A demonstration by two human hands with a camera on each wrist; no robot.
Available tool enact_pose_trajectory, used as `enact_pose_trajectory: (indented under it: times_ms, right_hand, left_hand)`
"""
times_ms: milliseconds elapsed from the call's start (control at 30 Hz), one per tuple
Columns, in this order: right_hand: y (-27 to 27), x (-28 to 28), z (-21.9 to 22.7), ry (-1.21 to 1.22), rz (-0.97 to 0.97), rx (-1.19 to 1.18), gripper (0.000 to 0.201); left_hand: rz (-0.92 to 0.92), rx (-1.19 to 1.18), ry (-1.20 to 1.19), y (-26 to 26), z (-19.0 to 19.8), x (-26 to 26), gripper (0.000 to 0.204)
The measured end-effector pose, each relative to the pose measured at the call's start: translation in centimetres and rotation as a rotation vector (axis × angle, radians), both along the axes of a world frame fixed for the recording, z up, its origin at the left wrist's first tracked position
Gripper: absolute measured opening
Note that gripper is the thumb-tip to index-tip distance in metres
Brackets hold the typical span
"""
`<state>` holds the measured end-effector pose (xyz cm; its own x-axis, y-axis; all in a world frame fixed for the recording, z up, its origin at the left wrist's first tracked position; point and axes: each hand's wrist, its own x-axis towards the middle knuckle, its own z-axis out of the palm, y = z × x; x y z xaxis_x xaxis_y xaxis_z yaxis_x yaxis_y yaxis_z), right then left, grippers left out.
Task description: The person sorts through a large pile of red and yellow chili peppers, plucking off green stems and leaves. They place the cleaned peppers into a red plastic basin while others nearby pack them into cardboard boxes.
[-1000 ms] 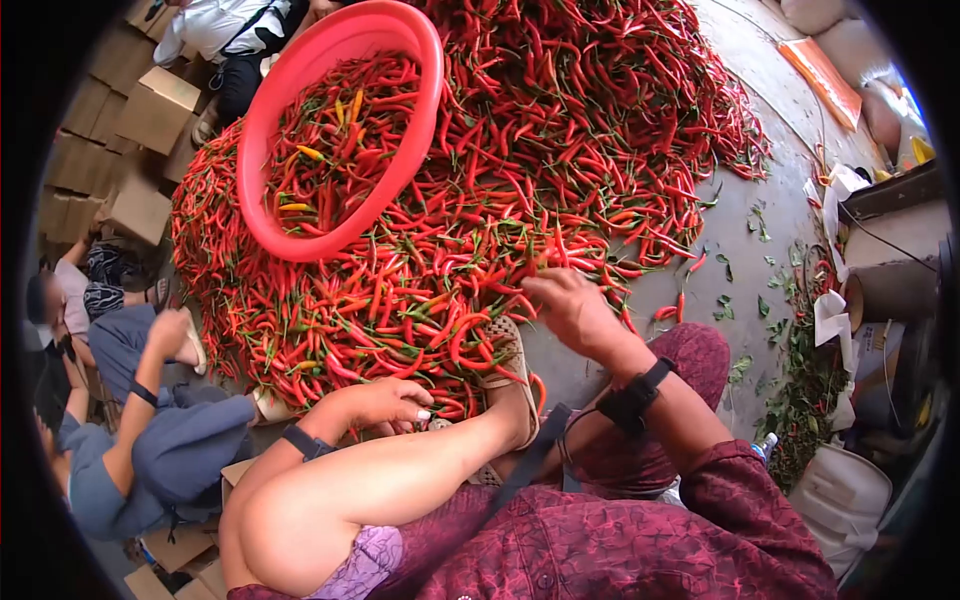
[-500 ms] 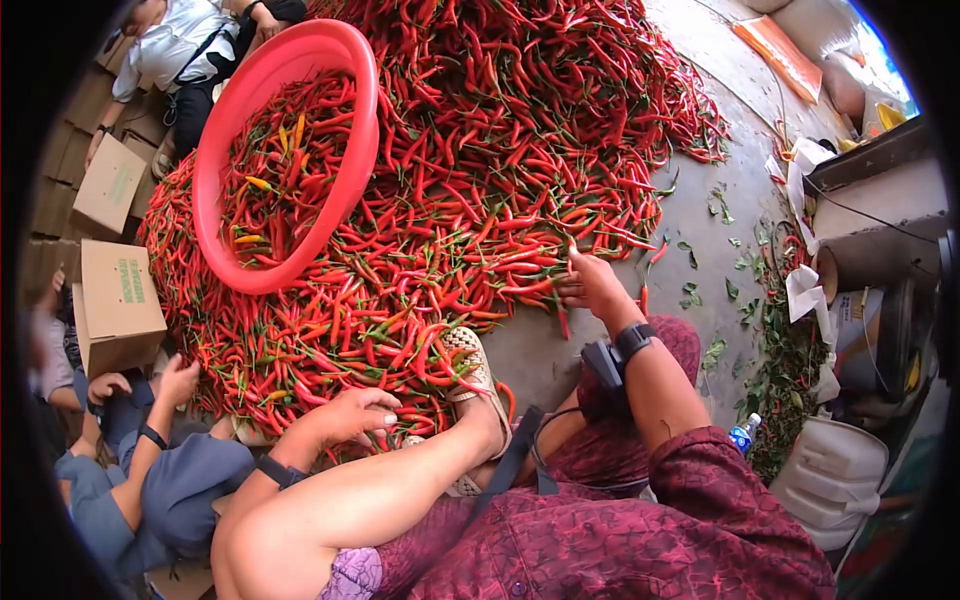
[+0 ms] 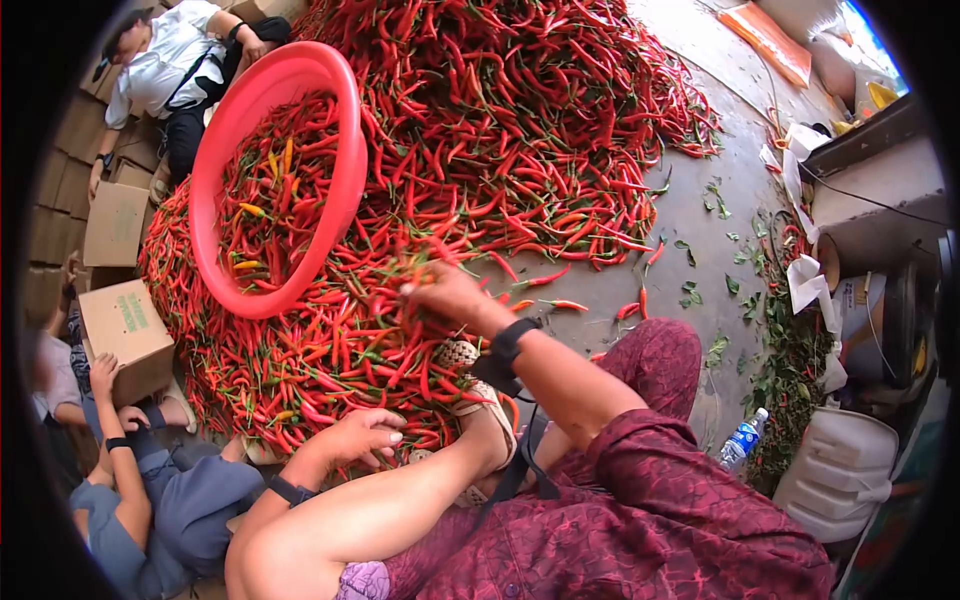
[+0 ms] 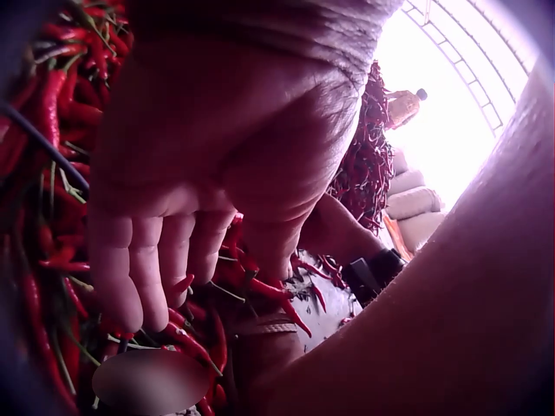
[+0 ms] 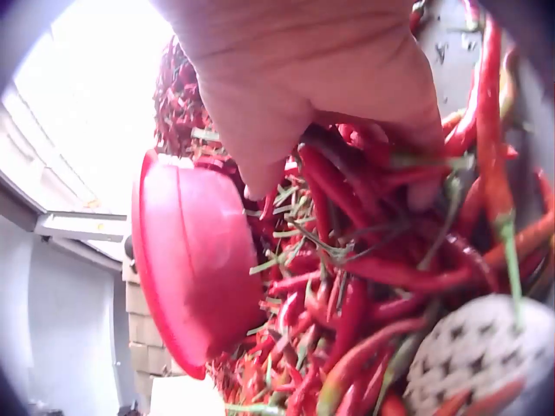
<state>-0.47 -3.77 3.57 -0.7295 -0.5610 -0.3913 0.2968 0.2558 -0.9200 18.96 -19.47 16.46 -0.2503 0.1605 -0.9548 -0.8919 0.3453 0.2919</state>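
Note:
A large heap of red chili peppers [image 3: 500, 130] with green stems spreads over the floor. My right hand [image 3: 450, 297] is over the near part of the heap, left of its earlier spot, its outline blurred. In the right wrist view, the fingers and thumb of that right hand [image 5: 321, 95] curl round a bunch of red chili peppers [image 5: 347, 182]. My left hand [image 3: 357, 438] hangs over the heap's near edge beside my shin, fingers loosely bent. The left wrist view shows the left palm [image 4: 225, 156] holding nothing, with chili peppers [image 4: 52, 260] beneath and beside it.
A pink plastic basin [image 3: 345, 180] with chili peppers in it lies tilted on the heap. My sandalled foot [image 3: 485, 420] rests at the near edge. Other people sit at left near cardboard boxes [image 3: 128, 325]. A water bottle [image 3: 742, 440] and a white plastic container [image 3: 840, 475] are at right.
My right hand has swept left across the heap from its right edge, with chili peppers in it now. My left hand stays by the shin. The head view has shifted.

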Motion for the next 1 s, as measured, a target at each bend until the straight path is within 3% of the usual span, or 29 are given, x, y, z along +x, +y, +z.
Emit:
enact_pose_trajectory:
  times_ms: [33,67,100,200,267,300,333,400,433,500,533,567,600,633,667,700,733,767,800,867,933,1000]
  right_hand:
    - [-0.6,0.7,2.2,0.122,0.042,-0.003,0.061]
    - [-1.6,0.6,3.9,0.185,0.194,0.191,0.061]
    - [-3.3,0.9,3.5,0.197,0.269,0.178,0.062]
    - [-5.1,4.8,8.9,0.467,0.275,0.318,0.055]
    - [-6.0,6.8,10.7,0.684,0.443,0.310,0.056]
    - [-6.5,7.7,11.8,0.740,0.526,0.265,0.053]
    - [-7.0,8.9,12.4,0.756,0.536,0.185,0.054]
    - [-6.9,10.6,13.2,0.792,0.540,-0.095,0.054]
    - [-6.7,10.7,13.1,0.780,0.540,-0.237,0.052]
    - [-4.2,7.9,11.8,0.771,0.555,-0.512,0.043]
    - [-1.0,4.7,13.0,0.615,0.502,-0.574,0.038]
    - [2.0,0.7,13.0,0.670,0.454,-0.393,0.038]
    - [4.6,-2.9,10.3,0.863,0.124,-0.379,0.026]
    - [8.3,-6.1,7.8,0.849,-0.126,-0.138,0.028]
    - [11.8,-9.6,5.6,0.477,-0.394,-0.084,0.033]
    - [16.7,-13.4,4.9,0.645,-0.355,0.419,0.039]
    - [21.2,-16.9,0.8,0.504,-0.588,0.352,0.044]
    - [24.9,-18.6,0.4,0.620,-0.645,0.745,0.050]
    - [28.2,-18.5,0.3,0.789,-0.527,0.925,0.057]
    - [32.2,-20.2,-3.5,0.361,-0.623,1.146,0.061]
    - [30.3,-18.3,-3.9,0.222,-0.563,1.292,0.060]
    - [25.5,-16.3,-1.7,0.196,-0.483,1.231,0.060]
  left_hand:
    - [-0.009,0.004,-0.004,0.1,0.1,-0.2,0.050]
    - [-0.018,0.004,-0.010,0.1,0.2,-0.4,0.050]
    - [-0.020,0.014,-0.007,0.2,0.2,-0.4,0.050]
    - [-0.041,0.028,-0.006,0.2,0.2,-0.3,0.050]
    - [-0.074,0.028,-0.015,0.5,0.2,-0.1,0.050]
    - [-0.220,0.014,-0.022,0.8,-0.3,-0.5,0.047]
    - [-0.225,-0.035,-0.074,2.2,1.6,-1.9,0.046]
    - [-0.127,-0.015,-0.102,1.1,0.8,-1.1,0.045]
    - [-0.136,-0.003,-0.005,0.2,0.4,-0.5,0.046]
    - [-0.138,-0.044,0.002,0.4,0.5,-0.5,0.047]
    - [-0.139,-0.062,0.009,0.7,0.9,-0.9,0.047]
    - [-0.112,-0.055,0.007,0.7,0.9,-0.8,0.049]
    - [-0.118,-0.060,-0.043,0.6,1.4,-1.1,0.050]
    - [-0.093,-0.052,-0.027,0.3,0.8,-0.8,0.051]
    - [-0.072,-0.044,-0.018,-0.1,0.3,-0.3,0.051]
    - [-0.053,-0.063,-0.002,0.0,0.7,-0.6,0.052]
    - [-0.087,-0.047,-0.017,-0.1,1.0,-1.0,0.054]
    - [-0.081,-0.048,-0.011,-0.2,0.9,-1.1,0.053]
    - [-0.077,-0.048,-0.003,-0.4,0.9,-1.2,0.052]
    - [-0.067,-0.051,-0.012,-0.4,0.9,-1.3,0.051]
    - [-0.063,-0.049,-0.020,-0.3,0.8,-1.6,0.050]
    - [-0.055,-0.055,-0.032,-0.4,0.6,-1.5,0.049]
